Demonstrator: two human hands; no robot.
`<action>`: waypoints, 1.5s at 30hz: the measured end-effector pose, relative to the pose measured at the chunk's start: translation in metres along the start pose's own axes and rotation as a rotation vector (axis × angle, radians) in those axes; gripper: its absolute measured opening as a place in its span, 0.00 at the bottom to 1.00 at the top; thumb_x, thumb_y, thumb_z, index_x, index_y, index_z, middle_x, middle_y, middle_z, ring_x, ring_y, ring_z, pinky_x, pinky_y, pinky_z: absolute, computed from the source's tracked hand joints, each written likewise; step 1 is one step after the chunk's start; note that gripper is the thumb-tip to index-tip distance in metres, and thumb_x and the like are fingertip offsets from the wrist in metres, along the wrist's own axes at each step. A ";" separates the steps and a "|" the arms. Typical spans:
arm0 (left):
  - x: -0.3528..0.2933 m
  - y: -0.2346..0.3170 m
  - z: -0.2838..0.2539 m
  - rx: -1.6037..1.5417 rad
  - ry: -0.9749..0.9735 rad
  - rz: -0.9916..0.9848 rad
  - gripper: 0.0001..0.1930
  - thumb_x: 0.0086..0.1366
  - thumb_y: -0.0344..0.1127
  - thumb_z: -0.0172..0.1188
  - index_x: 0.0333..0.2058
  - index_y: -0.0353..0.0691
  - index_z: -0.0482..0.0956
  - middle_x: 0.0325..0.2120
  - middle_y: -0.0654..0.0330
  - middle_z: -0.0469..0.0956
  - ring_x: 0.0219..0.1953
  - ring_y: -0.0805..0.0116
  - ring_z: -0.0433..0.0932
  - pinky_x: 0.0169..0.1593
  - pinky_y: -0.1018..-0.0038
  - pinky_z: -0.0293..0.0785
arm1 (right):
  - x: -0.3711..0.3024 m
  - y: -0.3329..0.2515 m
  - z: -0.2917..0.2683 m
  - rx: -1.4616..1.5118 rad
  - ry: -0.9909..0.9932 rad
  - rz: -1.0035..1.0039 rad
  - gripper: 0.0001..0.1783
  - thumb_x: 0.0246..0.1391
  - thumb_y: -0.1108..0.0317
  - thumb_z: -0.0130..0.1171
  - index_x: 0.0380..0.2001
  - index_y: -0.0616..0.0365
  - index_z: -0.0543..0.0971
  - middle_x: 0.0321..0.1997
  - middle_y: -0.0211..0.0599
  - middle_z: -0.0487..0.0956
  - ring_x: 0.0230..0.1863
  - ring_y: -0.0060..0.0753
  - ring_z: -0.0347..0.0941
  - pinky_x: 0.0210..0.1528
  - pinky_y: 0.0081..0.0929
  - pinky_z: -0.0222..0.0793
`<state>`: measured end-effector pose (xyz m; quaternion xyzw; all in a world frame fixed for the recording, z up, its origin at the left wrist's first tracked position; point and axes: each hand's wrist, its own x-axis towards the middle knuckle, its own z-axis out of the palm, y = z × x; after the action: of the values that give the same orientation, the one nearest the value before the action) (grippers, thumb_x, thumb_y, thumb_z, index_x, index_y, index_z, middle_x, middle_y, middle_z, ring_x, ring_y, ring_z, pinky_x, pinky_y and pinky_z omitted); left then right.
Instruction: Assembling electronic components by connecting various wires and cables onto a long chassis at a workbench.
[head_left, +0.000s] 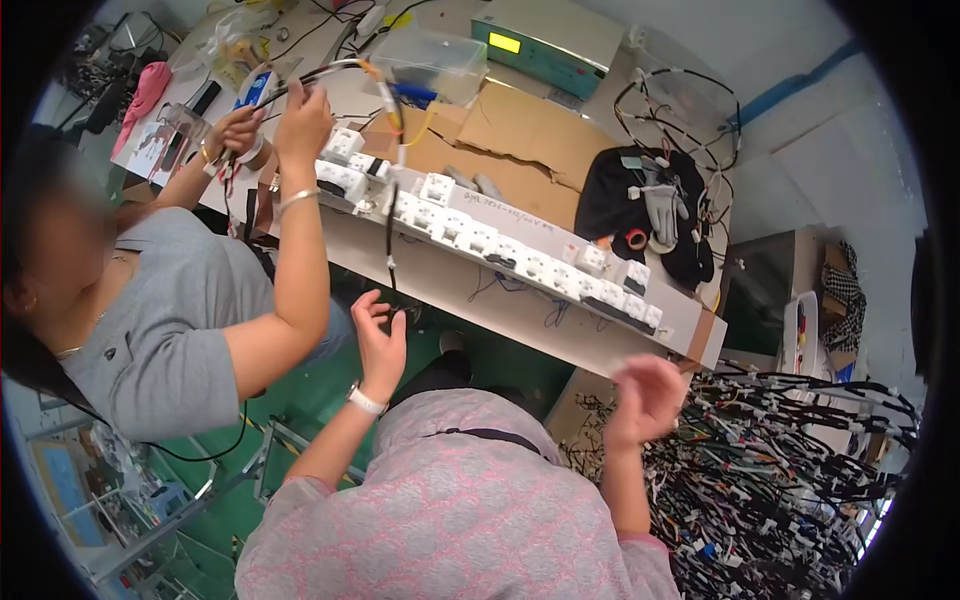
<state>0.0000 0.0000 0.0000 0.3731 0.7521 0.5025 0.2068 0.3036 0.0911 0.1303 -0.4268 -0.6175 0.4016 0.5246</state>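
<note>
My left hand [380,345], with a white watch on its wrist, is raised in front of the table edge. Its fingers are apart and curved. A black cable [390,235] hangs down close to its fingertips; whether they touch cannot be told. My right hand [648,398] is lifted near the table's right front corner, slightly blurred, thumb apart from the fingers and nothing seen in it. On the table runs a long row of white connector blocks [480,238]. At the left, a co-worker's two hands [303,122] hold up a wire harness [345,66] with black, orange and white wires.
A green-fronted instrument [545,52] with a lit yellow display stands at the back. Torn cardboard [525,130] lies before it. Gloves [665,210] rest on black cloth [605,195] at the right. Many cable harnesses [760,470] hang beside me on the right. The co-worker [170,300] is close on my left.
</note>
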 end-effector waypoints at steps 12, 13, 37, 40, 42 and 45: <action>0.059 -0.060 0.019 0.369 -0.095 0.311 0.08 0.69 0.33 0.54 0.33 0.34 0.70 0.30 0.49 0.71 0.35 0.45 0.73 0.38 0.57 0.71 | 0.117 0.064 0.150 -0.207 -0.444 -0.052 0.16 0.54 0.78 0.58 0.47 0.62 0.77 0.45 0.39 0.77 0.37 0.28 0.78 0.38 0.23 0.76; 0.058 -0.049 0.019 0.366 -0.090 0.315 0.08 0.69 0.33 0.54 0.33 0.34 0.70 0.30 0.49 0.71 0.35 0.45 0.73 0.38 0.57 0.71 | 0.130 0.070 0.157 -0.208 -0.443 -0.060 0.16 0.54 0.78 0.58 0.47 0.62 0.77 0.45 0.39 0.77 0.37 0.28 0.78 0.38 0.23 0.76; 0.040 0.103 0.059 -0.382 -0.463 0.299 0.18 0.73 0.41 0.52 0.52 0.31 0.75 0.36 0.62 0.79 0.37 0.74 0.76 0.46 0.76 0.72 | 0.212 -0.006 0.132 1.616 -0.797 0.710 0.24 0.72 0.54 0.42 0.19 0.47 0.59 0.15 0.18 0.48 0.15 0.17 0.41 0.16 0.22 0.38; 0.025 0.093 0.049 -0.546 -0.912 -0.068 0.20 0.75 0.48 0.49 0.44 0.33 0.79 0.29 0.64 0.77 0.33 0.76 0.73 0.40 0.78 0.70 | 0.233 -0.027 0.131 1.693 -0.787 0.662 0.22 0.73 0.55 0.41 0.21 0.49 0.60 0.15 0.19 0.50 0.15 0.17 0.43 0.17 0.20 0.41; 0.016 0.089 0.047 -0.705 -0.849 -0.173 0.22 0.76 0.49 0.45 0.38 0.33 0.77 0.27 0.63 0.75 0.32 0.74 0.72 0.42 0.75 0.70 | 0.246 -0.028 0.134 1.610 -0.941 0.535 0.17 0.72 0.55 0.42 0.31 0.54 0.66 0.20 0.23 0.59 0.21 0.18 0.54 0.24 0.19 0.52; 0.024 0.096 0.041 -1.064 -0.699 -0.101 0.27 0.77 0.55 0.38 0.22 0.42 0.65 0.20 0.65 0.63 0.25 0.71 0.62 0.41 0.74 0.65 | 0.227 -0.038 0.140 1.130 -0.831 0.480 0.19 0.71 0.55 0.44 0.48 0.62 0.68 0.32 0.33 0.73 0.34 0.27 0.69 0.37 0.24 0.64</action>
<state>0.0470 0.0635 0.0720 0.3253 0.3042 0.6454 0.6205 0.1415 0.2880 0.2176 -0.0276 -0.3541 0.8903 0.2852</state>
